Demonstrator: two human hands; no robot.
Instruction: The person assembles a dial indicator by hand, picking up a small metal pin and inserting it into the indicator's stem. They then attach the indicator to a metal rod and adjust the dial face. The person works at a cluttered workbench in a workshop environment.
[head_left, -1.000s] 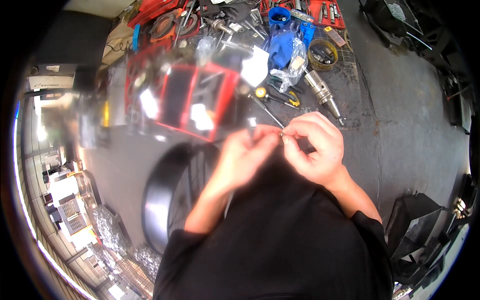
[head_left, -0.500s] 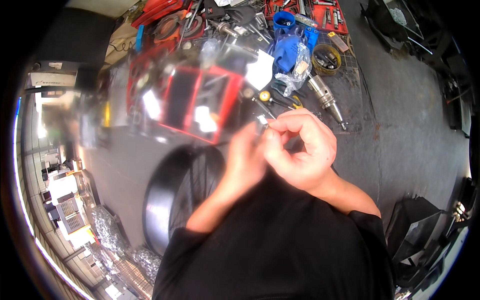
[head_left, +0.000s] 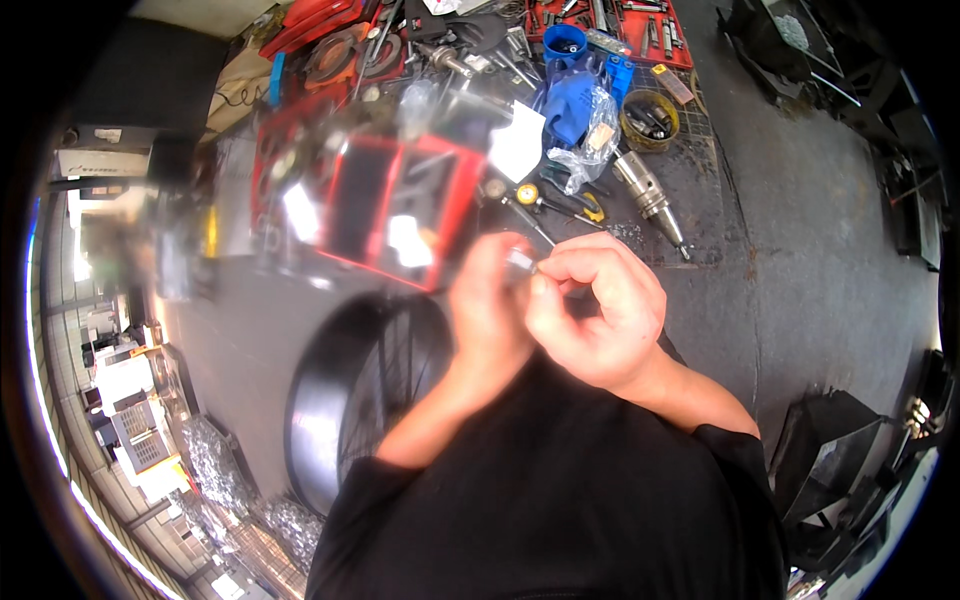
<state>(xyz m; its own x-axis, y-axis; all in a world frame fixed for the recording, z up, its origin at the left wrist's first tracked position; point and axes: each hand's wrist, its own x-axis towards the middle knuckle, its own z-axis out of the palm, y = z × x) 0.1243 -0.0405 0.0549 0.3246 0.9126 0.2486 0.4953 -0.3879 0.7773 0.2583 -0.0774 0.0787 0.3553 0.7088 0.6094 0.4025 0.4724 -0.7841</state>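
Moved: Over the last second the right hand (head_left: 600,308) has come across leftward to the left hand (head_left: 487,318); a small bright piece (head_left: 520,258) now shows between them. Benchtop clutter about the same.
Far left: shiny crumpled wrapping (head_left: 215,460), low, well apart from the hands.
Round-rimmed thing: black, spoked (head_left: 318,405), just left of the left forearm.
Red-edged case: dark panels (head_left: 405,210), badly blurred, beyond the left hand.
Left hand: blurred, fingers partly curled, close by the bright piece; can't tell from here whether it grips it.
Bright piece: up at the fingertips, between the hands, above the dark shirt front (head_left: 540,450); too small and smeared to identify.
Right hand: thumb and forefinger pinched closed on the end of the bright piece, other fingers curled in.
Just past the hands: white paper (head_left: 518,148), round dial gauge (head_left: 527,194), thin-shafted tool (head_left: 526,220).
Further right: blue glove (head_left: 569,108) by clear plastic bag (head_left: 598,148); steel tool holder (head_left: 645,187), lying at a slant; round yellowish tub (head_left: 671,138) with metal parts inside.
Far right: black angular bin (head_left: 825,440), well apart.
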